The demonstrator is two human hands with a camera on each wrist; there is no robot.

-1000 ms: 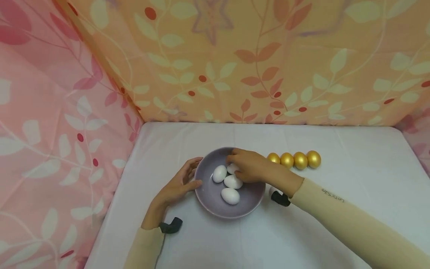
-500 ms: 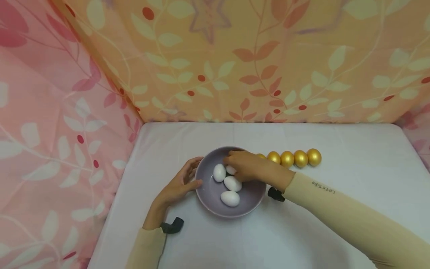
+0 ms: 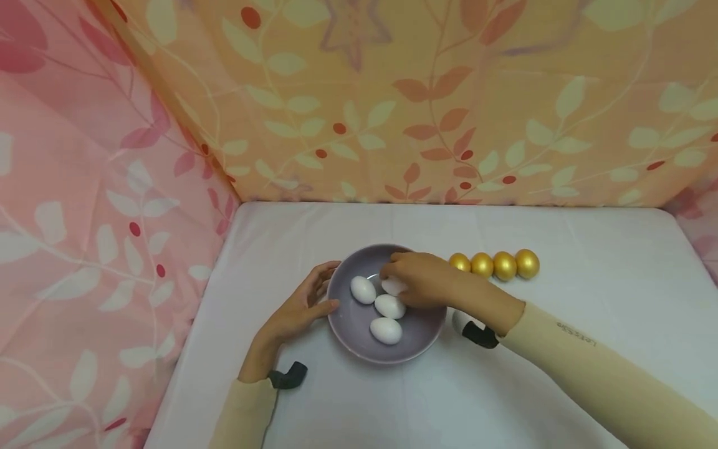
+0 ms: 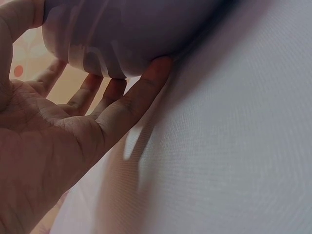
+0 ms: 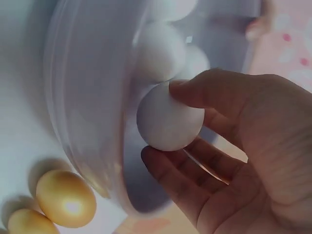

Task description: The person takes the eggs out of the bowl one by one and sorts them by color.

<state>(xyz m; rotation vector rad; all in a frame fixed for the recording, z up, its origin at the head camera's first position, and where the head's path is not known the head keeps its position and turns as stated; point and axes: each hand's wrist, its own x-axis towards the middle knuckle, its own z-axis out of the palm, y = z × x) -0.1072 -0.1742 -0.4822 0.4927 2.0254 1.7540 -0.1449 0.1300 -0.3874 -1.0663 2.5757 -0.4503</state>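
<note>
Right hand [image 3: 422, 279]: pinching white egg [image 5: 168, 119], shifted right in bowl [image 3: 416, 340] | leftmost egg [image 3: 363, 290]: tilted more, gap wider | left hand [image 3: 296, 313]: fingers spread against bowl, unmoved

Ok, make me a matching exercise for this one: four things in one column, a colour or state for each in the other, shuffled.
1. left hand
2. right hand
3. bowl
4. golden objects

A. lined up in a row
B. pinching a white egg
C. greyish purple
D. fingertips against the bowl's outside

Pairs: 1-D, 2-B, 3-C, 4-A
</note>
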